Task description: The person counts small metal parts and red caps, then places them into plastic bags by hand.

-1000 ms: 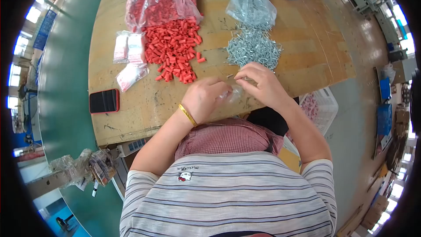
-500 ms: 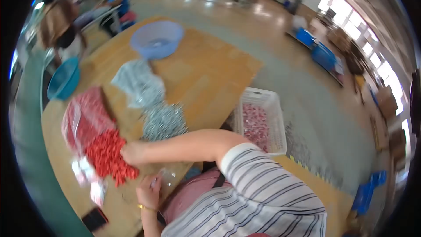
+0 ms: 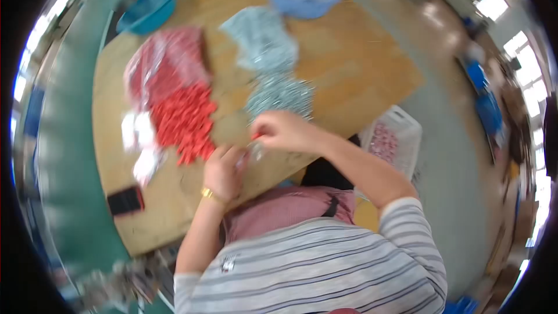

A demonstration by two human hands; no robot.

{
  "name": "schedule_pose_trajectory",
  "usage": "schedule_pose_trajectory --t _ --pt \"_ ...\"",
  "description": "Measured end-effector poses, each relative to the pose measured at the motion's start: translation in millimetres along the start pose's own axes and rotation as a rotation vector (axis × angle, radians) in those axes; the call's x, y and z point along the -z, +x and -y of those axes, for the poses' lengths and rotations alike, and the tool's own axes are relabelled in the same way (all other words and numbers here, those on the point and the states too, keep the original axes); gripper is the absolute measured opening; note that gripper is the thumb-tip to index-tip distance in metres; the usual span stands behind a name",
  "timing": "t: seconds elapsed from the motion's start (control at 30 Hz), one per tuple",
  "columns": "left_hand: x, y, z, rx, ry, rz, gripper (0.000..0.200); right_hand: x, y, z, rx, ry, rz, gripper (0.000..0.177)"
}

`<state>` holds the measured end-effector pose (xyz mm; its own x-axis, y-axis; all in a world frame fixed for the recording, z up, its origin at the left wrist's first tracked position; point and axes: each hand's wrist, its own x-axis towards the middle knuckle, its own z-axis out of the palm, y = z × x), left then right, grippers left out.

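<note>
1. The left hand (image 3: 224, 168) rests at the near edge of the worktop (image 3: 360, 64). Its fingers are curled around a small clear bag (image 3: 253, 152), whose mouth seems turned up toward the other hand, likely so it stays open.
2. The right hand (image 3: 286, 131) sits just above and right of the bag. Its fingers are pinched on a small red piece (image 3: 256, 135) right over the bag, though blur hides the exact grip.
3. The red pile (image 3: 183, 119) lies just left of the hands and the grey screw pile (image 3: 279, 94) just beyond them. Both have spilled from their plastic sacks, probably to keep them within easy reach.
4. Small white packets (image 3: 138, 139) lie left of the red pile, and a phone (image 3: 125, 200) sits nearer, out of the way.
5. A white basket (image 3: 392, 139) stands off the right edge, beside the person
</note>
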<state>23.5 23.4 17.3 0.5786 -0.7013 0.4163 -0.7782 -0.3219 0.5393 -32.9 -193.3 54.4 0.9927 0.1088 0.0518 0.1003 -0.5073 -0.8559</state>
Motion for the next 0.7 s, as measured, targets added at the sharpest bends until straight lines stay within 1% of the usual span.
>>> schedule_pose_trajectory --t 0.07,0.17,0.27,0.37,0.47,0.57,0.67,0.7 --pt "-0.7 6.6 -7.4 -0.017 -0.019 -0.015 0.011 6.1 -11.3 0.9 -0.087 0.093 0.013 0.017" --pt "-5.8 14.5 -16.2 -0.06 -0.03 -0.021 0.013 10.5 -18.3 11.0 -0.039 -0.022 0.033 0.018" --pt "-9.1 14.4 -17.5 -0.081 0.004 -0.021 0.016 4.9 -17.4 3.9 0.072 -0.177 0.02 0.018" --pt "-8.6 14.3 -17.3 -0.09 0.014 -0.007 0.016 4.4 -15.4 2.8 0.13 -0.158 0.023 0.015" --pt "-7.3 12.8 -15.1 -0.077 -0.009 0.007 0.015 7.2 -16.4 6.1 0.006 0.022 -0.032 0.015" --pt "-8.1 9.4 -11.9 -0.035 -0.076 -0.003 0.013 3.6 -18.7 8.9 -0.065 0.122 -0.101 0.016" --pt "-6.9 10.9 -14.9 -0.014 -0.162 -0.039 0.011 -10.8 -24.7 -0.6 0.023 0.045 -0.19 0.016" --pt "-6.3 11.4 -15.7 -0.011 -0.19 -0.054 0.011 -12.1 -23.8 -6.7 0.126 -0.035 -0.181 0.017"
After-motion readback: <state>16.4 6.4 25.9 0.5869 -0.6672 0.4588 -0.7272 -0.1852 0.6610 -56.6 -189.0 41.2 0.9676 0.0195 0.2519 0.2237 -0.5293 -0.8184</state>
